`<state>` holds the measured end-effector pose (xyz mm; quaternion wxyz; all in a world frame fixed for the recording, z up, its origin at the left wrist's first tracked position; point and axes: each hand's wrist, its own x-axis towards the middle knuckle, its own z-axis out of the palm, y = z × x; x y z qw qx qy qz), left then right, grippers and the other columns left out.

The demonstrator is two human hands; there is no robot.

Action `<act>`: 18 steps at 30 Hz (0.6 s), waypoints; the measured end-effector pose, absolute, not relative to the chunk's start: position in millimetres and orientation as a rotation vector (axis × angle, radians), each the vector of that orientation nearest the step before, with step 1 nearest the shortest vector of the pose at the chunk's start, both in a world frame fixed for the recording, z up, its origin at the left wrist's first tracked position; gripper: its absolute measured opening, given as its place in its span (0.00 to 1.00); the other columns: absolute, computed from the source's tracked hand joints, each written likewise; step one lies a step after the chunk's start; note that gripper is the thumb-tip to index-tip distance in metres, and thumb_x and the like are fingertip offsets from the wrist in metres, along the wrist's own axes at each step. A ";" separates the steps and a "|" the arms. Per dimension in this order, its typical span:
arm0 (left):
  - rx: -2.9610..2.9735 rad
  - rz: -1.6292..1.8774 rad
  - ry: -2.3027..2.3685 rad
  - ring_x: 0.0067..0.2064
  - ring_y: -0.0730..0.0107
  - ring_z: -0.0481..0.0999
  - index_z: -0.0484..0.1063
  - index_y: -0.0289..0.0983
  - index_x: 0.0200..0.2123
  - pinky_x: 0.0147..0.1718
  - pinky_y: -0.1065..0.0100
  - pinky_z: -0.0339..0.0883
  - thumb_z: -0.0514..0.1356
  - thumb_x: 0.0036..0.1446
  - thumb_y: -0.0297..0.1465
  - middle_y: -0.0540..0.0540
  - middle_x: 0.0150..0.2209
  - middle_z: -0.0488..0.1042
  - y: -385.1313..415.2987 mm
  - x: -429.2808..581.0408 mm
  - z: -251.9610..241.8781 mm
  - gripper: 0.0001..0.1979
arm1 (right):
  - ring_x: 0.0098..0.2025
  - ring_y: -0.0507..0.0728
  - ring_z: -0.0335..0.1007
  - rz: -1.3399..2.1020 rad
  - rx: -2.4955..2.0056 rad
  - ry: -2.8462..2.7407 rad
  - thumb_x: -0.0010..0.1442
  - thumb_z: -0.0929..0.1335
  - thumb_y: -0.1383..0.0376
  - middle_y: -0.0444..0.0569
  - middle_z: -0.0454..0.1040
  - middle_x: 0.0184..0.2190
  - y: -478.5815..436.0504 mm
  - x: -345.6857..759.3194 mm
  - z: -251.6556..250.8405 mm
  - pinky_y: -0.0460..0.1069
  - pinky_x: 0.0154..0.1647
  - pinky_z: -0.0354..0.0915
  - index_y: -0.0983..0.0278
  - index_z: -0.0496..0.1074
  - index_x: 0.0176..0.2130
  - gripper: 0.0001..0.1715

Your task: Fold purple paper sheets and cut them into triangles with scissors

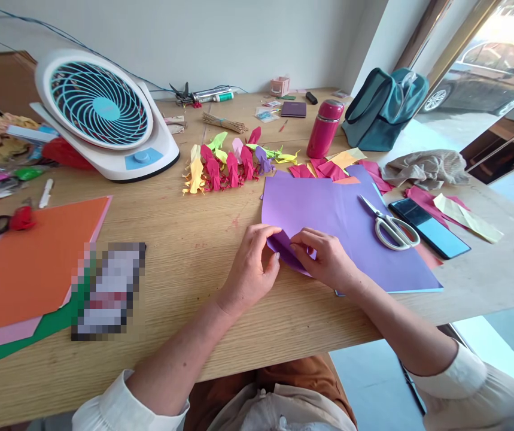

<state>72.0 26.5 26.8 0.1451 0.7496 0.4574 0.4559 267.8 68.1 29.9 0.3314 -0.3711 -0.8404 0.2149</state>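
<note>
A sheet of purple paper (304,203) lies in front of me with its near edge curled up toward me. My left hand (253,260) grips the left part of that curled edge between thumb and fingers. Close beside it, my right hand (324,257) pinches the same edge farther right, its fingertips partly hidden by the fold. More purple sheets (386,272) lie underneath and to the right, with a thin light-blue edge showing below them. White-handled scissors (394,230) rest on these sheets, blades angled away from me. A dark phone (429,227) lies just right of the scissors.
Folded paper figures (232,164) stand behind the sheet, near a pink bottle (325,129). Red and yellow paper pieces (332,167) lie around it. A white fan (104,114) stands back left. Orange paper (45,257) and a blurred-out device (110,290) lie left. A teal bag (382,114) sits back right.
</note>
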 end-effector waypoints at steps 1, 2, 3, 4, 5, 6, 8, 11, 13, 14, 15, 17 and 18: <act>2.156 1.321 1.333 0.53 0.62 0.72 0.65 0.39 0.57 0.47 0.62 0.72 0.57 0.59 0.19 0.39 0.54 0.69 26.4 71.5 27.0 0.24 | 0.28 0.50 0.62 0.536 -0.979 -2.154 0.65 0.64 0.70 0.43 0.69 0.29 68.0 268.1 30.8 0.46 0.31 0.60 0.62 0.69 0.34 0.07; 2.149 1.325 1.346 0.53 0.62 0.72 0.65 0.38 0.57 0.47 0.62 0.72 0.57 0.59 0.20 0.39 0.54 0.70 26.6 71.0 26.9 0.22 | 0.27 0.50 0.61 0.513 -0.990 -2.117 0.66 0.64 0.70 0.43 0.68 0.28 68.1 268.5 31.9 0.46 0.31 0.60 0.62 0.69 0.33 0.08; 2.140 1.325 1.359 0.52 0.62 0.73 0.65 0.38 0.56 0.46 0.62 0.72 0.58 0.60 0.21 0.40 0.52 0.71 26.8 70.4 26.6 0.21 | 0.26 0.49 0.60 0.492 -0.997 -2.088 0.66 0.64 0.69 0.42 0.66 0.27 68.2 268.9 32.9 0.46 0.29 0.59 0.62 0.68 0.33 0.09; 2.128 1.319 1.370 0.50 0.63 0.74 0.66 0.38 0.55 0.46 0.62 0.72 0.58 0.61 0.22 0.41 0.50 0.72 27.1 69.8 26.3 0.20 | 0.26 0.49 0.60 0.468 -1.001 -2.067 0.67 0.64 0.69 0.42 0.66 0.26 68.3 269.4 33.9 0.46 0.28 0.58 0.62 0.68 0.33 0.09; 2.118 1.308 1.380 0.48 0.64 0.75 0.66 0.38 0.54 0.46 0.62 0.71 0.58 0.61 0.23 0.42 0.48 0.74 27.4 69.4 26.2 0.18 | 0.26 0.49 0.60 0.434 -0.999 -2.054 0.67 0.64 0.69 0.41 0.65 0.26 68.4 270.0 34.7 0.46 0.27 0.57 0.62 0.67 0.33 0.09; 2.108 1.290 1.393 0.46 0.64 0.75 0.67 0.38 0.53 0.46 0.61 0.71 0.59 0.62 0.24 0.43 0.45 0.75 27.5 68.9 26.4 0.16 | 0.26 0.50 0.59 0.393 -0.991 -2.043 0.67 0.64 0.69 0.41 0.65 0.25 68.4 270.8 35.3 0.46 0.27 0.57 0.62 0.67 0.33 0.09; 2.102 1.228 1.430 0.43 0.63 0.75 0.69 0.37 0.49 0.45 0.60 0.70 0.59 0.64 0.27 0.45 0.40 0.77 27.6 68.2 27.9 0.10 | 0.26 0.50 0.59 0.299 -0.963 -2.025 0.68 0.65 0.69 0.41 0.65 0.26 68.2 273.1 36.2 0.46 0.27 0.57 0.61 0.67 0.34 0.08; 2.117 1.107 1.494 0.40 0.61 0.73 0.73 0.38 0.41 0.44 0.58 0.67 0.58 0.66 0.33 0.45 0.36 0.79 28.0 66.4 33.0 0.06 | 0.27 0.51 0.60 0.149 -0.911 -1.991 0.68 0.65 0.71 0.42 0.66 0.27 67.1 277.4 37.3 0.47 0.29 0.58 0.61 0.66 0.35 0.08; 2.042 1.070 1.514 0.41 0.60 0.73 0.75 0.38 0.38 0.45 0.57 0.66 0.55 0.67 0.37 0.45 0.36 0.80 29.4 63.8 37.2 0.11 | 0.28 0.51 0.61 0.029 -0.869 -1.981 0.67 0.66 0.71 0.43 0.66 0.27 65.3 279.5 38.4 0.48 0.29 0.59 0.61 0.66 0.36 0.07; 1.951 1.071 1.505 0.41 0.59 0.74 0.76 0.39 0.38 0.45 0.58 0.66 0.53 0.68 0.39 0.44 0.37 0.80 30.5 61.9 39.2 0.14 | 0.28 0.52 0.61 -0.043 -0.836 -1.993 0.67 0.66 0.71 0.43 0.67 0.27 63.7 279.8 39.2 0.48 0.30 0.59 0.61 0.66 0.37 0.07; 1.831 1.070 1.476 0.41 0.59 0.75 0.76 0.39 0.37 0.44 0.58 0.66 0.51 0.69 0.42 0.44 0.36 0.80 32.0 59.6 41.0 0.18 | 0.27 0.52 0.61 -0.120 -0.789 -2.020 0.66 0.67 0.71 0.44 0.68 0.27 61.8 279.4 40.2 0.49 0.29 0.59 0.61 0.67 0.37 0.06; 1.545 1.063 1.383 0.37 0.60 0.76 0.76 0.38 0.35 0.37 0.62 0.67 0.48 0.68 0.50 0.43 0.33 0.79 35.2 54.3 44.1 0.26 | 0.27 0.52 0.61 -0.270 -0.652 -2.109 0.65 0.69 0.70 0.44 0.69 0.27 56.6 276.6 42.3 0.50 0.29 0.58 0.61 0.68 0.37 0.06; 1.407 1.057 1.336 0.33 0.61 0.75 0.75 0.38 0.33 0.32 0.63 0.66 0.47 0.66 0.54 0.43 0.30 0.78 36.7 51.5 45.4 0.29 | 0.26 0.52 0.61 -0.333 -0.576 -2.162 0.65 0.70 0.69 0.44 0.69 0.26 53.8 274.4 43.3 0.50 0.29 0.57 0.62 0.68 0.37 0.05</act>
